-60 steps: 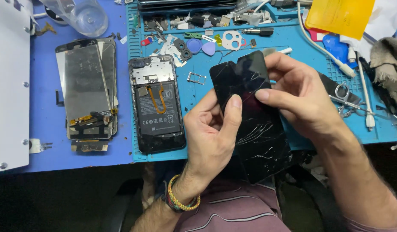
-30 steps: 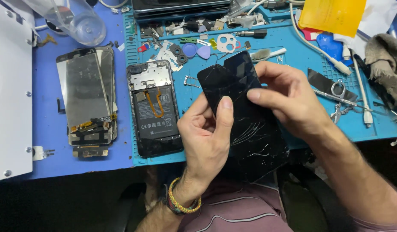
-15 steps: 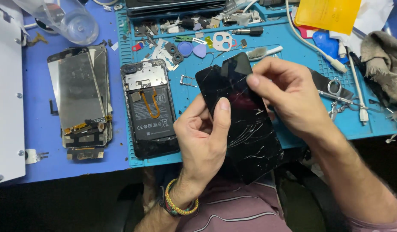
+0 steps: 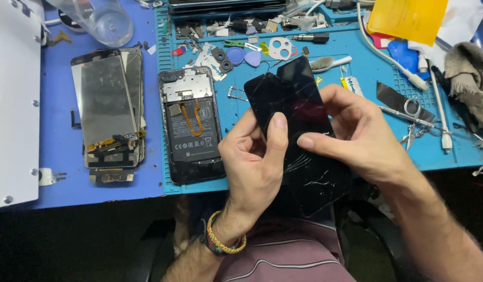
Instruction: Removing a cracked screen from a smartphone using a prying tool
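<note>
Both hands hold a cracked black phone screen point(image 4: 299, 130) above the near edge of the blue surface point(image 4: 59, 172). Left hand point(image 4: 252, 167) grip clenched on its left edge, thumb on glass; right hand point(image 4: 361, 136) pinching the right side. Opened phone body point(image 4: 192, 125) lies just left.

We see blue workbench point(image 4: 53, 156), teal repair mat point(image 4: 367, 78) on it, stacked display panels point(image 4: 108, 112), clear plastic cup point(image 4: 103, 18), white panel point(image 4: 12, 104).
</note>
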